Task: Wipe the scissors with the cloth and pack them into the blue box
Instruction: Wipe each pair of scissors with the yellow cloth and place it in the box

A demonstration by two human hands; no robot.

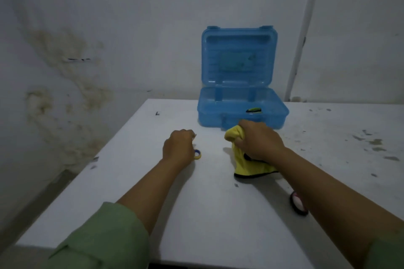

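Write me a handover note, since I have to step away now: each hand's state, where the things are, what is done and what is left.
Left hand: curled on scissors with a blue-and-yellow handle, on the table.
Right hand: grips the yellow cloth in front of the blue box.
Box: open, lid upright, one dark item inside, seemingly scissors already packed.
Red-and-black scissor handle lies by the right forearm.
Left: wipe both, pack them.

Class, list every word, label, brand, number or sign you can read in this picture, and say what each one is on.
No text can be read anywhere in this view.
Blue box: a greenish sticker inside the open lid, too blurred to read.
Yellow cloth, scissors, table: no visible writing.
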